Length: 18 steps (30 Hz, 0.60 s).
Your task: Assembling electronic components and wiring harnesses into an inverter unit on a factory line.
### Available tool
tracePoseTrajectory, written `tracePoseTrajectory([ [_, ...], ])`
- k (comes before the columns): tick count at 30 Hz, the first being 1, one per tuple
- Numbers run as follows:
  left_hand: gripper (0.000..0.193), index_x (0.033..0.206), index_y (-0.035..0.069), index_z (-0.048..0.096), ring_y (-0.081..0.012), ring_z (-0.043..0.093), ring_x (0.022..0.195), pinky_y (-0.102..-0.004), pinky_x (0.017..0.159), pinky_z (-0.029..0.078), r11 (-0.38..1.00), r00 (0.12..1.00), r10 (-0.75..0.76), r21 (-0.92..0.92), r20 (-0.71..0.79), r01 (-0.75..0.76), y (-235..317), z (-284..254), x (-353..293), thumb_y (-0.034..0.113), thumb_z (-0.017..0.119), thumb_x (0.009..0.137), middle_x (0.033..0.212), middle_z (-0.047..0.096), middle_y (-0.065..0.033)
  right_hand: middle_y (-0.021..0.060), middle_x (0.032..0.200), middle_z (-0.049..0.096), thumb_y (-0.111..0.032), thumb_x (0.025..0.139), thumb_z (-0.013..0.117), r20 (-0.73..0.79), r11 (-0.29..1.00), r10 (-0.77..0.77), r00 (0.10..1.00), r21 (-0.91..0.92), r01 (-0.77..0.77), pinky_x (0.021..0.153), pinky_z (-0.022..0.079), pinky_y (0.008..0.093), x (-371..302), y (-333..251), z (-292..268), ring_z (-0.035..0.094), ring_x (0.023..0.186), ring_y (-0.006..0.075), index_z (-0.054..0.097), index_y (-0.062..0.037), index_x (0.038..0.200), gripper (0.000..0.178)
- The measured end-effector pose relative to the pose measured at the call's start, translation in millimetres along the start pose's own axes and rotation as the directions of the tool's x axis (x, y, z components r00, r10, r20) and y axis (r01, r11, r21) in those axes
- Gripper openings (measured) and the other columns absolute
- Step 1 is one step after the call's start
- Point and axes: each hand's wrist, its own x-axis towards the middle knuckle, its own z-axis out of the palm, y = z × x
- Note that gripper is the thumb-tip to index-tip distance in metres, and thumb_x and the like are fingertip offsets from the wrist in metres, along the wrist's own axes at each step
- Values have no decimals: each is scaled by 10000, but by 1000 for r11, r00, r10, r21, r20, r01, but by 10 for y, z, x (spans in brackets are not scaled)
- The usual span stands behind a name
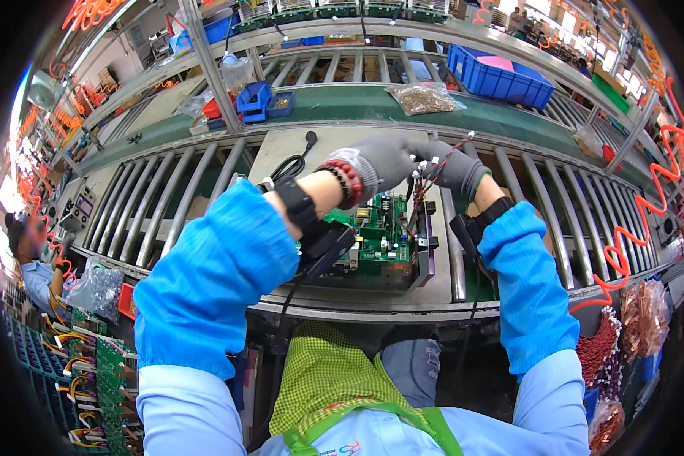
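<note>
A unit with a green circuit board (384, 232) and a dark upright side panel (424, 254) lies on a pale board on the roller line. Over its far right corner my two grey-gloved hands meet. My left hand (380, 166) reaches across from the left with its fingers bent closed; whatever the fingertips pinch is hidden. Beside it, my right hand (461, 169) closes around thin red and black wires (442, 165) with small white connectors. These wires rise from the panel's top end. A black power cord (290, 166) lies coiled left of my left hand.
Metal rollers (167, 201) flank the work board on both sides. Beyond are blue bins (254, 101), a bag of small parts (424, 99) and a large blue crate (500, 76). Orange coiled hoses (623, 251) hang at right. Circuit boards (106, 380) stand lower left; a person (42, 266) is far left.
</note>
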Motion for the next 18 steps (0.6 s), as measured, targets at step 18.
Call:
tracePoseTrajectory([
  [18, 473, 1042, 76, 692, -320, 666, 873, -397, 816, 496, 988, 998, -13, 154, 60, 3, -124, 234, -562, 491, 513, 903, 901, 701, -151, 177, 1077, 638, -283, 714, 764, 321, 995, 3, 947, -91, 27, 999, 417, 408, -435, -827, -44, 519, 1194, 371, 688, -20, 982, 383],
])
